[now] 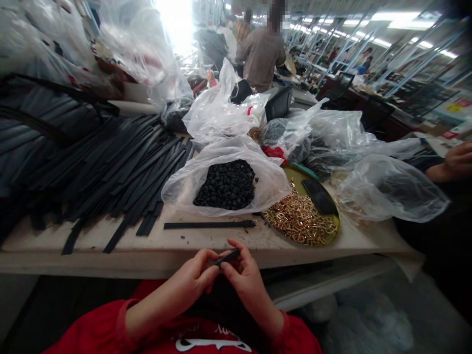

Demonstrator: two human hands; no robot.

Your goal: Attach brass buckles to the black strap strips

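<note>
Head view. We saw both bare hands low in the middle, just in front of the near edge of a pale worktable (206,240), fingertips drawn close together. Between them was a short length of black strap (227,257), slanting up toward the right. The left hand (204,273) had its thumb and fingers closed on the lower end; the right hand (244,269) pinched it with the thumb below, its index finger raised by the upper end. How the strap ran beneath the fingers we could not tell.

On the table beyond the hands we noted one black strip (206,225) lying flat crosswise, its right end thicker and near a round tray (300,176). The tray bore a heap of gold-coloured buckles (302,219) and a dark flat object (319,195). Behind the strip we found an open plastic bag (177,192) with many small black pieces (228,186) in it. To the left lay a broad pile of black strips (121,162), some ends overhanging others. At the far right we recorded a co-worker's hand (460,160), near a crumpled clear bag (393,189).
</note>
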